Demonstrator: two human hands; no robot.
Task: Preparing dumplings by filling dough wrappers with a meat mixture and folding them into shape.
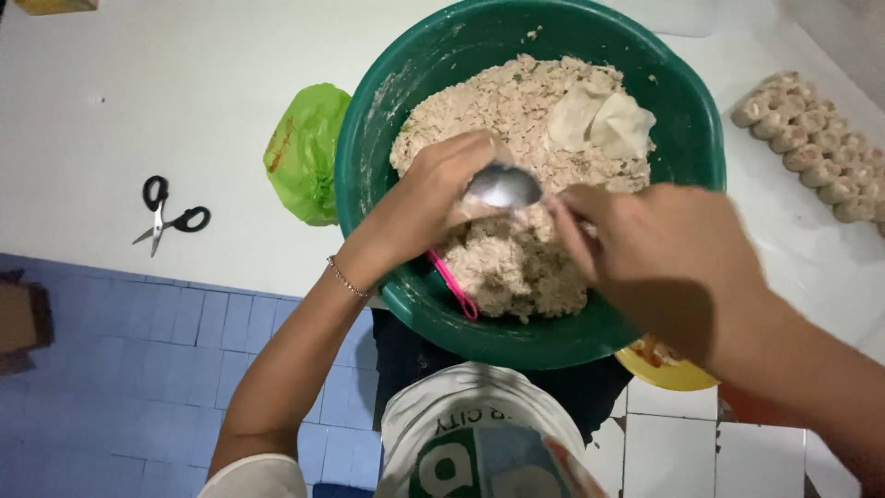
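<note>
My left hand cups what looks like a thin wrapper over the green bowl of minced filling, while my right hand pinches the handle of a metal spoon whose bowl rests in that cupped palm. Spare wrappers lie on the filling, scissors and a green bag sit to the left, and rows of finished dumplings lie well apart on the right.

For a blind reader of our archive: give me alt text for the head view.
Over a green bowl of pale minced filling, the right hand holds a metal spoon against the cupped left hand. Scissors and rows of finished dumplings lie on the white table.
</note>
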